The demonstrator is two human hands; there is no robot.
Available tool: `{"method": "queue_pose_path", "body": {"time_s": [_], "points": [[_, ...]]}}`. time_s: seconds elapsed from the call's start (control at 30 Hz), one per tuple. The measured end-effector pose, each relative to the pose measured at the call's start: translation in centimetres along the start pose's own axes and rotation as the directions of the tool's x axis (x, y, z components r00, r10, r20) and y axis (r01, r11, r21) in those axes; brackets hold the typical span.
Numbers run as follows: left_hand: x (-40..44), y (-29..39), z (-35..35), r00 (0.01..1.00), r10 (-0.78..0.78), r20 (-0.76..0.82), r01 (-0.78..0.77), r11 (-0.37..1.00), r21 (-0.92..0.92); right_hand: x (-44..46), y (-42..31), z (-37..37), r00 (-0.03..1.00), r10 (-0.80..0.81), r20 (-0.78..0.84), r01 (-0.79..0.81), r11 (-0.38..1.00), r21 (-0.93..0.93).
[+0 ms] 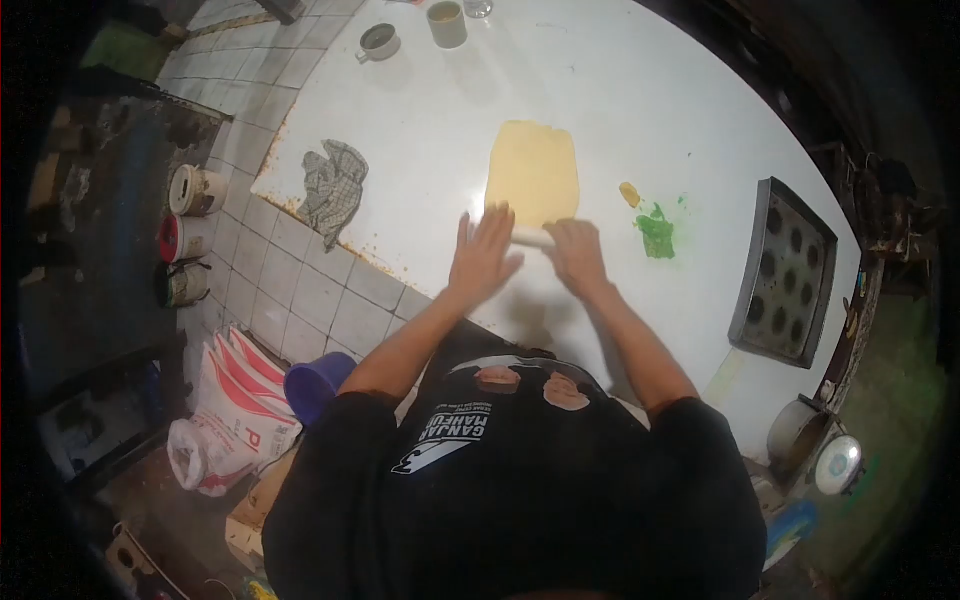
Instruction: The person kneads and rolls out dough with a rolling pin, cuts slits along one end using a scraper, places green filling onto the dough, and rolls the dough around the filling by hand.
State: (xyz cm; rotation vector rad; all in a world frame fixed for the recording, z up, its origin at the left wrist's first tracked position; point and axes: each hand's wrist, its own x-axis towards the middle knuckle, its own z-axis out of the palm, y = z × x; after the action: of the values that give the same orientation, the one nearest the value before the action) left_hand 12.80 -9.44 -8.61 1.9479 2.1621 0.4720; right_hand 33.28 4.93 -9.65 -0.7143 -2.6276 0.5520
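Observation:
A flattened sheet of yellow dough (533, 175) lies lengthwise on the white table in front of me. Across its near edge is a pale roll (532, 237); I cannot tell whether it is a rolling pin or the dough's rolled edge. My left hand (484, 252) lies flat over the left end of the roll, fingers stretched out and thumb apart, fingertips touching the dough. At the right end, my right hand (578, 255) is closed, its fingers bent around the roll. A small yellow dough piece (629, 194) and a green smear (656, 232) are right of the sheet.
A dark baking tray (787, 273) with round marks stands at the table's right edge. Left lies a checked cloth (333, 190). A metal cup (379, 43) and a mug (447, 25) stand at the back. Several buckets, a purple tub (318, 386) and a white-red sack (240, 415) are below left.

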Motion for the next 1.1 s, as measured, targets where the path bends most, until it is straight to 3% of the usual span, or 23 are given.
{"method": "queue_pose_path", "body": {"time_s": [0.03,0.17,0.4,0.6,0.77,0.8,0.93,0.97,1.1], "points": [[1.9,-0.6,-0.3,0.994,-0.005,-0.105,0.009,0.999,0.041,0.6,0.9,-0.2,0.998,-0.020,-0.067,0.017,0.999,-0.033],[14.2,-3.2,-1.1,0.958,0.015,-0.287,0.025,0.991,0.134,7.4,5.2,-1.8,0.996,-0.057,-0.066,0.053,0.997,-0.060],[24.7,-7.4,4.6,0.952,0.060,-0.300,-0.003,0.982,0.187,14.1,10.2,0.7,0.998,-0.025,-0.051,0.018,0.989,-0.144],[20.1,-5.7,4.9,0.983,0.084,-0.162,-0.033,0.956,0.293,10.7,9.3,2.6,0.991,-0.019,-0.132,-0.002,0.987,-0.158],[9.1,-1.5,5.2,1.000,-0.009,-0.029,0.012,0.993,0.114,5.3,6.1,2.3,0.996,0.018,-0.091,-0.026,0.996,-0.090],[7.2,-0.8,4.9,0.999,0.006,-0.047,-0.004,0.999,0.037,4.4,5.4,2.2,0.994,0.003,-0.108,-0.013,0.995,-0.095],[3.1,1.6,2.5,0.998,0.003,-0.070,-0.003,1.000,0.009,1.9,3.0,1.6,0.997,0.008,-0.079,-0.011,0.999,-0.039],[3.1,1.8,2.1,0.999,-0.010,-0.044,0.009,0.999,-0.032,1.4,2.6,1.4,0.998,0.026,-0.051,-0.027,0.999,-0.018],[6.5,0.6,0.0,0.980,-0.052,-0.194,0.034,0.995,-0.091,1.5,1.6,0.1,0.996,0.047,0.074,-0.045,0.999,-0.019]]}}
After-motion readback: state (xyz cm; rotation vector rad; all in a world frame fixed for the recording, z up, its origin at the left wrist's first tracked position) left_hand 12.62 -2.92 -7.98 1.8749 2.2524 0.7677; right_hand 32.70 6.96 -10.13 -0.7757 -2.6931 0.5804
